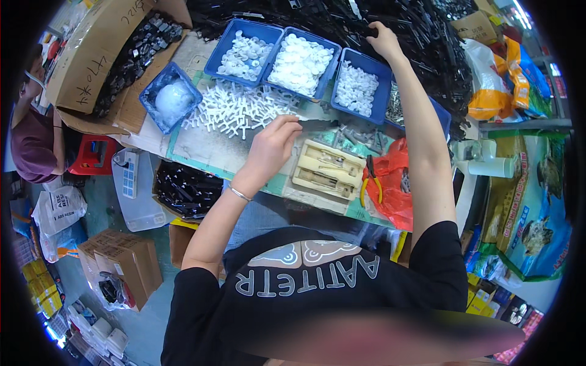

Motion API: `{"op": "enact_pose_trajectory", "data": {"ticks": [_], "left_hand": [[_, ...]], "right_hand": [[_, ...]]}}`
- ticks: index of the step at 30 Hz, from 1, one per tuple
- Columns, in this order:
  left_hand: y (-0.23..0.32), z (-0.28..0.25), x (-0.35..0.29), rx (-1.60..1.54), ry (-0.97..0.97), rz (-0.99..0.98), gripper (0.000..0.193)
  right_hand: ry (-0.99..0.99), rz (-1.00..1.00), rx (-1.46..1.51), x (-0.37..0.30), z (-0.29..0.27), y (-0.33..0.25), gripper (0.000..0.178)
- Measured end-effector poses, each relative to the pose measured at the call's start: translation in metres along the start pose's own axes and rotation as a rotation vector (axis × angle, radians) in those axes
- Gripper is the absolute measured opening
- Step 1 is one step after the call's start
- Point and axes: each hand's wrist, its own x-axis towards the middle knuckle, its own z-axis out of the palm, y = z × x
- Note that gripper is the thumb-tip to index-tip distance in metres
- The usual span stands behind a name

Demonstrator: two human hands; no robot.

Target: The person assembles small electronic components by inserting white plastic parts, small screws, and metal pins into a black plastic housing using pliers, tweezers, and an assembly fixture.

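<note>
My left hand point(273, 145) pinches a slim black plastic strip point(317, 124) and holds it over the green mat point(201, 149), just above a cream moulded jig point(326, 171). My right hand point(383, 40) reaches far back into a heap of black plastic strips point(421, 36), its fingers closed among them; what it grips is hidden. White cross-shaped parts point(235, 110) lie loose on the mat to the left of my left hand. Behind them stand three blue bins of white parts point(299, 61).
A blue tub with a clear bag point(171, 97) stands left of the mat. Pliers point(371, 183) lie on a red bag point(397, 183). A box of black parts point(186, 192) sits below the table edge. Another person point(33, 134) sits at far left beside cardboard boxes point(91, 55).
</note>
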Motion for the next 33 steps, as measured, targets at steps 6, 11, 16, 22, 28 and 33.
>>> {"op": "enact_pose_trajectory", "data": {"ticks": [6,11,16,22,28,33], "left_hand": [[-0.003,-0.001,-0.006,0.199,-0.044,0.113,0.012],[-0.005,-0.001,-0.008,0.33,-0.066,0.15,0.009],[0.003,-0.002,-0.007,0.342,-0.085,0.152,0.018],[0.027,0.007,0.016,0.042,-0.03,0.042,0.021],[0.061,0.033,0.028,-0.957,-0.093,-0.509,0.029],[0.048,0.035,0.001,-0.54,-0.319,-0.348,0.019]], "right_hand": [[0.037,0.03,-0.091,-0.008,-0.009,0.0,0.019],[0.076,-0.014,0.025,-0.034,-0.032,0.002,0.018],[0.142,-0.065,0.123,-0.076,-0.061,-0.016,0.016],[0.111,0.055,0.668,-0.149,-0.082,-0.056,0.013],[0.002,-0.265,0.499,-0.251,-0.094,-0.149,0.014],[0.141,-0.279,0.237,-0.286,-0.096,-0.158,0.028]]}}
